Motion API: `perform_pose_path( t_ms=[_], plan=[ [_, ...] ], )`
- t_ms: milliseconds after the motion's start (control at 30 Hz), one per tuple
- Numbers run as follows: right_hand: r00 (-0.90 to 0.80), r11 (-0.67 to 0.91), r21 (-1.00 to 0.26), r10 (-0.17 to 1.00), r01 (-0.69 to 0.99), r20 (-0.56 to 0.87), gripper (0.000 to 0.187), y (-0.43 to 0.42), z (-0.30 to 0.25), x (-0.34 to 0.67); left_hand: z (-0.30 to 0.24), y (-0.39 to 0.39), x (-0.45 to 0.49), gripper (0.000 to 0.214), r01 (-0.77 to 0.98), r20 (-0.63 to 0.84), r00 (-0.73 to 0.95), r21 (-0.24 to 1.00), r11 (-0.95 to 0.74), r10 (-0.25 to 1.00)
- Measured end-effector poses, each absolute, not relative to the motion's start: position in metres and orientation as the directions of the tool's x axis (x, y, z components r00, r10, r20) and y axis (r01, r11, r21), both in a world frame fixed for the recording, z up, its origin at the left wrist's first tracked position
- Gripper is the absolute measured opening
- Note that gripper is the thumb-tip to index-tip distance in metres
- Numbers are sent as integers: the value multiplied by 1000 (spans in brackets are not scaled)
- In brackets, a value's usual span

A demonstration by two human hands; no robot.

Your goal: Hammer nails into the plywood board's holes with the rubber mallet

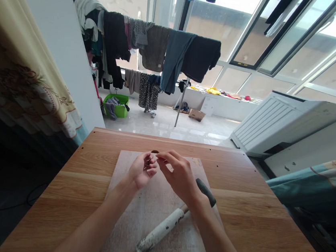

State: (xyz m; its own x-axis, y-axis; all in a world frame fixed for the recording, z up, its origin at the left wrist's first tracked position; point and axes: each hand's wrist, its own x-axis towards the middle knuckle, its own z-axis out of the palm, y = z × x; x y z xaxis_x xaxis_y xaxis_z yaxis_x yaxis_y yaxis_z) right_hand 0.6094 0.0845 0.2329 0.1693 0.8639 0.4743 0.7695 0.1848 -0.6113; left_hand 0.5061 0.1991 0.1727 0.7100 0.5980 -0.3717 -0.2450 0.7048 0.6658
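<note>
My left hand (142, 171) is palm up above a pale wooden board (126, 226). Its curled fingers cradle several small, thin dark pieces (148, 162) that look like nails. Close beside it on the right, my right hand (177, 173) is bent with thumb and forefinger brought together at the left fingertips. Whatever that pinch holds is too small to make out. A mallet lies slantwise on the board under my right wrist, its black head (205, 192) to the upper right and its worn white handle (160, 230) toward me.
The board lies on a wood-grain table (83, 181), with a small round dark object (155, 151) at its far edge. Beyond stand a laundry-hung drying rack (178, 103), a green basket (121, 110) and a white cabinet-like unit (265, 121). Curtains (36, 58) hang on the left.
</note>
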Motion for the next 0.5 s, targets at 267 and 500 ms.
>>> perform_pose_path(
  t_ms=[267,500],
  plan=[
    [445,61,-759,779,649,443,12,30,210,616,175,181,505,21,168,-118,779,985,-25,616],
    [529,-62,-739,739,671,417,16,-9,192,606,190,178,487,13,221,14,865,887,-406,501]
  ],
)
